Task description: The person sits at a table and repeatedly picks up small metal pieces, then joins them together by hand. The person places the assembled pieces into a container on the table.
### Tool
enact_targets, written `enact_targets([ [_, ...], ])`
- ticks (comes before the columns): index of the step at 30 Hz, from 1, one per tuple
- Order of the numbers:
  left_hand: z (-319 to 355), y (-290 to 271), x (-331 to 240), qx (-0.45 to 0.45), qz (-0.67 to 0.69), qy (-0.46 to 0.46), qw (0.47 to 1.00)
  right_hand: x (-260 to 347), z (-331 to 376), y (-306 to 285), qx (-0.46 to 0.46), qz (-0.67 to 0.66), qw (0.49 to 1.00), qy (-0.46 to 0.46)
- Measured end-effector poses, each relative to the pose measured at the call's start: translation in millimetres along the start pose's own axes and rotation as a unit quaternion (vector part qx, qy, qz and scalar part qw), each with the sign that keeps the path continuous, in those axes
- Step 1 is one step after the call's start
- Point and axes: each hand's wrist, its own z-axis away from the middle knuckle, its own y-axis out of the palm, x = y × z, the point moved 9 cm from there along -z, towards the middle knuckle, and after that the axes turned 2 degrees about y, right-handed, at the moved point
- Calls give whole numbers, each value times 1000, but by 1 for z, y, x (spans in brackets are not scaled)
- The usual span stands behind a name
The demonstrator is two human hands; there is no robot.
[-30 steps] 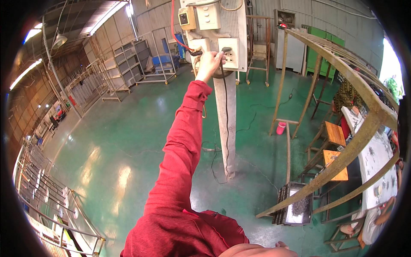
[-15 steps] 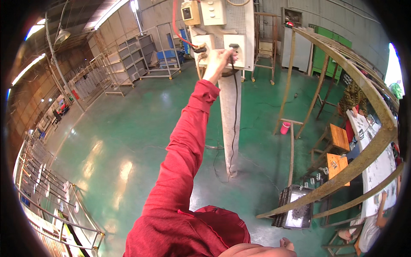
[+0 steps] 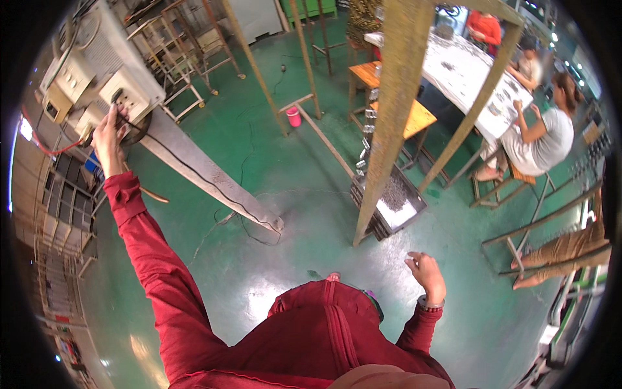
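At the upper left, my left hand (image 3: 109, 137) reaches up to a white socket box (image 3: 135, 98) on a panel fixed to a post. Its fingers are closed around a black plug (image 3: 117, 97) at the socket, and the fingertips partly hide the grip. A black power cord (image 3: 194, 176) runs down the slanting post (image 3: 223, 188) to the floor. My right hand (image 3: 427, 277) hangs at the lower right, above the floor, with loosely bent fingers and nothing visible in it. A bracelet circles that wrist.
A rusty metal frame (image 3: 396, 97) stands ahead on the right. Beside it are a black tray (image 3: 418, 202) of small dark parts, wooden stools (image 3: 414, 120) and a white worktable (image 3: 453, 71) with people around it. A pink bucket (image 3: 293, 116) and loose cables lie on the green floor.
The view has swung to the right, so the panel and my left hand now appear at the upper left. My right hand shows fully now. The left hand stays at the socket.
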Motion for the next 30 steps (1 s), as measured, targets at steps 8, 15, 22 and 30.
enact_targets([
  [8,18,-4,-7,-14,-43,21,999,-4,33,3,-17,-33,999,24],
  [15,110,-34,-72,-101,-228,126,960,-2,60,4,-16,15,998,61],
  [22,246,75,-145,388,6,334,859,24,55,16,19,25,998,55],
  [30,532,207,46,883,49,114,453,-159,74,145,78,-296,918,253],
])
